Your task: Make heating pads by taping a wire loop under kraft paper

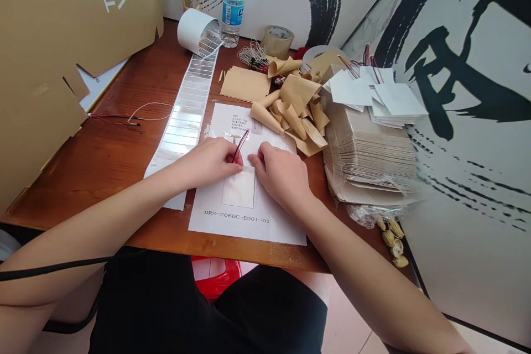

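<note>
On a white printed sheet (286, 227) lies a flat white panel (239, 189), within a drawn outline. Thin red and black wires (240, 145) rise from the panel's far end. My left hand (213, 161) pinches that far end beside the wires, thumb and fingers closed. At the panel's upper right corner, my right hand (284, 172) has its fingers curled in and its thumb against them. Whatever its fingertips may hold is too small to make out. My fingers cover part of the drawing.
A strip of silvery labels (188, 105) unrolls at left from a white roll (194, 30). Curled brown paper pieces (296, 110) lie behind my right hand. A stack of thin cards (373, 149) carries white wired panels (373, 91). A bottle (233, 11) and tape roll (277, 41) stand behind.
</note>
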`<state>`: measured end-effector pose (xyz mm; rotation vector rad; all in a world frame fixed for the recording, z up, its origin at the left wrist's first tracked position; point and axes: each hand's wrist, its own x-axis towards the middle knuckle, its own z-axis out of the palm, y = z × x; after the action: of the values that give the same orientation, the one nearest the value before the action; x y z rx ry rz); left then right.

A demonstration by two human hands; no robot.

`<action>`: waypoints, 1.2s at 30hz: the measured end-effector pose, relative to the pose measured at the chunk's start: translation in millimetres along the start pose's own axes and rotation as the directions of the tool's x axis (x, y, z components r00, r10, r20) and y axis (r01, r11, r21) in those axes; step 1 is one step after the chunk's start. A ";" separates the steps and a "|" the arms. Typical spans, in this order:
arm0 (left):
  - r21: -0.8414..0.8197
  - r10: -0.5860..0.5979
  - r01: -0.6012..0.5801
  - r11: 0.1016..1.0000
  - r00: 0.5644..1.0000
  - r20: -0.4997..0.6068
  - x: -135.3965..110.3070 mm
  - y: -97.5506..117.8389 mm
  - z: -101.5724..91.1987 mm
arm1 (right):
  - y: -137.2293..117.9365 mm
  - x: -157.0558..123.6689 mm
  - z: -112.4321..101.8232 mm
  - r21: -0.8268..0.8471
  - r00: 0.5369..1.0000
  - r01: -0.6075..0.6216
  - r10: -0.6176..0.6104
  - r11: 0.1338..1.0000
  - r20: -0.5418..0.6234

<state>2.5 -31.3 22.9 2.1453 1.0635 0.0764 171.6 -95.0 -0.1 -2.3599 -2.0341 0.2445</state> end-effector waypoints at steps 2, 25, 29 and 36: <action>0.006 0.020 -0.020 1.000 1.000 -0.018 -0.2 -0.1 1.1 | 1.0 0.3 0.2 0.000 1.000 0.002 -0.002 1.000 0.002; 0.248 0.165 -0.126 0.961 0.976 -0.143 -11.2 5.3 8.5 | 7.2 9.4 -1.4 -0.001 1.000 -0.011 0.011 1.000 0.025; 0.213 0.128 -0.100 0.972 0.985 -0.120 -9.4 1.9 5.1 | 8.9 10.2 1.7 0.009 1.000 0.002 -0.002 1.000 0.001; 0.094 0.011 0.000 0.996 0.994 -0.106 -6.2 -0.4 6.4 | 8.9 10.5 2.1 0.003 1.000 0.007 -0.007 1.000 -0.013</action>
<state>0.5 -39.3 19.4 2.2498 1.1425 0.1476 181.5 -86.2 -4.3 -2.3457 -2.0342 0.2317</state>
